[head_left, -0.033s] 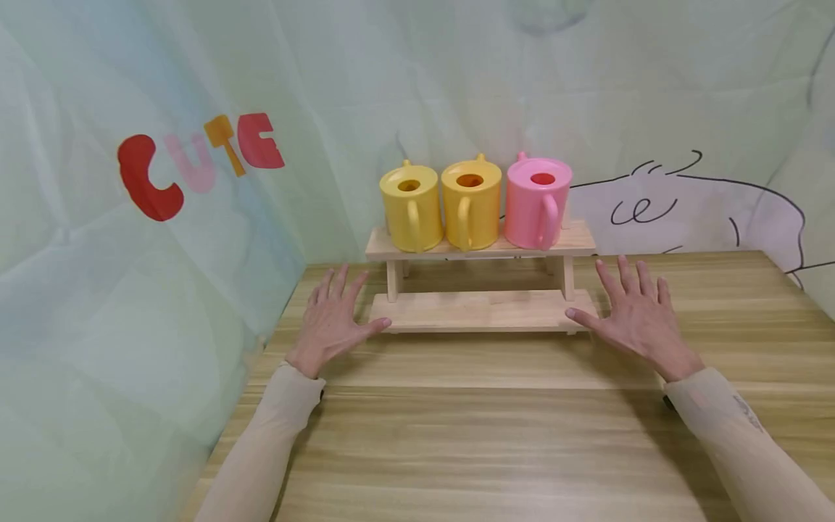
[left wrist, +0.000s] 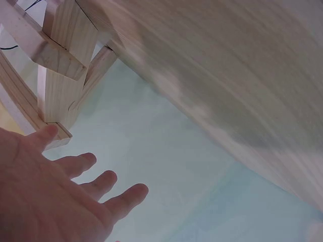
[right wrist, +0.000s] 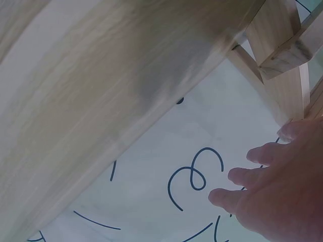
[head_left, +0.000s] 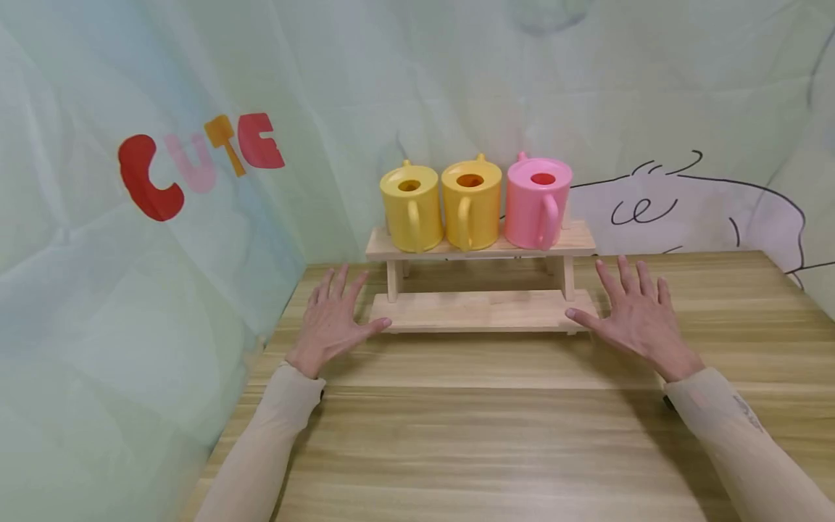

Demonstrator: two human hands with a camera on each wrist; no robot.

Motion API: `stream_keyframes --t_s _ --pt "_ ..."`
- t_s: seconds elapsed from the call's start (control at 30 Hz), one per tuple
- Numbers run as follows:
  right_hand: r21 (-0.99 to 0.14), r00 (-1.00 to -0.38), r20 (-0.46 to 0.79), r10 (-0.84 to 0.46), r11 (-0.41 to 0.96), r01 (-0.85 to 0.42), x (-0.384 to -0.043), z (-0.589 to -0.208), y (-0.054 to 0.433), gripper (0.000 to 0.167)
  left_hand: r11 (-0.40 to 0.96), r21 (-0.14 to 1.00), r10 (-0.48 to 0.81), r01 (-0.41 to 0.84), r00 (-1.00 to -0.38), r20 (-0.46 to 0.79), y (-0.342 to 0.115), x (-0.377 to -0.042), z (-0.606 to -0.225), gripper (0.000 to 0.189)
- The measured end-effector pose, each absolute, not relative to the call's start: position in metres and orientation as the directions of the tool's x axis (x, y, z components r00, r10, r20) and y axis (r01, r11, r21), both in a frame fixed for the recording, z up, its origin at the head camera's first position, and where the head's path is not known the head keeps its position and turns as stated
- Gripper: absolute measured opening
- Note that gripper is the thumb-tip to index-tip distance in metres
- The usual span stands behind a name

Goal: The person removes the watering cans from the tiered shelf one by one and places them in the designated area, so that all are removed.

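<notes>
Three cups stand upright in a row on the upper shelf of a two-tier wooden rack [head_left: 483, 312]: a light yellow cup [head_left: 427, 217] on the left, a deeper yellow cup [head_left: 483, 217] in the middle, a pink cup [head_left: 522, 210] on the right. Each has a handle facing the person and a round opening in its top. My left hand [head_left: 331, 319] is spread flat beside the rack's left end, thumb tip at the lower shelf's edge. Mirroring it, my right hand [head_left: 636, 319] has its fingers spread by the right end. Neither holds anything.
The rack stands toward the back of a wood-grain table [head_left: 483, 449]. Behind it hangs a pale green curtain [head_left: 365, 80] with a line drawing on the right. Coloured letters [head_left: 261, 141] mark the curtain at left. The rack's lower shelf carries no cup.
</notes>
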State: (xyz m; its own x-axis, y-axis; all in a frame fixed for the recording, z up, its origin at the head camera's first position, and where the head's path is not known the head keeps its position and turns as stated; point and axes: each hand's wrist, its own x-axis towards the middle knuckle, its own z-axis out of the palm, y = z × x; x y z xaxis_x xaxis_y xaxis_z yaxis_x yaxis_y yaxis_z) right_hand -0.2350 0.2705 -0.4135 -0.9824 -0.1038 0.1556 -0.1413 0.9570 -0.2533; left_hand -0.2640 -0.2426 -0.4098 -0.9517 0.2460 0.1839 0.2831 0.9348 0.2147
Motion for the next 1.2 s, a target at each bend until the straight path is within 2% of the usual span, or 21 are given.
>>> stream_keyframes --t_s 1.2 --pt "-0.239 -0.981 0.166 -0.103 0.961 -0.142 -0.2365 -0.4121 0.2662 0.115 0.936 0.195 0.264 0.291 -0.952 0.155 -0.2393 -0.2600 -0.4077 0.109"
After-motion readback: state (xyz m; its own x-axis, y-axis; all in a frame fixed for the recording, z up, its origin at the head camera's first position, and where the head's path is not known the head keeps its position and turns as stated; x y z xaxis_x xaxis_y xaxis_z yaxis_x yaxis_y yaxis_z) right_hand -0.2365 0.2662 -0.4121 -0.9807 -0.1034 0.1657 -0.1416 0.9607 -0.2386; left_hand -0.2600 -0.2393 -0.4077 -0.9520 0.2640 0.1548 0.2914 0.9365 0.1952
